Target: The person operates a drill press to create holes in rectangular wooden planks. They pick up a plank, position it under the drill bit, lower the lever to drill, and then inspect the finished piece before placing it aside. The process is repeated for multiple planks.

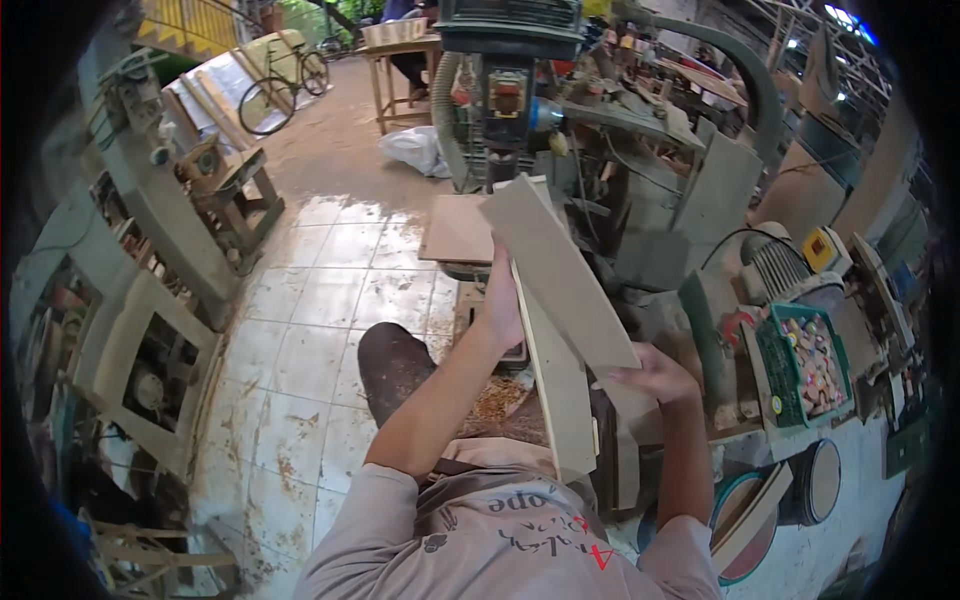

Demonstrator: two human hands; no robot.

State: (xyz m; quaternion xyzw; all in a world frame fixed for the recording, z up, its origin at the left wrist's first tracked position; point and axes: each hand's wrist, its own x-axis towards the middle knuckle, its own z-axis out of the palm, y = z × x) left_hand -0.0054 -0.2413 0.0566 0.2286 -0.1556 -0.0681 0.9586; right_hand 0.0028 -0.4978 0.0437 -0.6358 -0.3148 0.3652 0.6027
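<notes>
Just beyond the pale shirt [480, 535], the left hand [504, 300] grips overlapping boards [562, 410] by their long left edge, fingertips hidden. The right hand [662, 377] clasps the top board's [562, 270] lower corner; tiled floor [300, 330] spreads leftward, a green crate [774, 372] crowds the right.

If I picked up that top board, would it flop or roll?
The top board is probably stiff: its edges look straight between the left hand and right hand. It would likely slide, not roll: its face is flat.
</notes>
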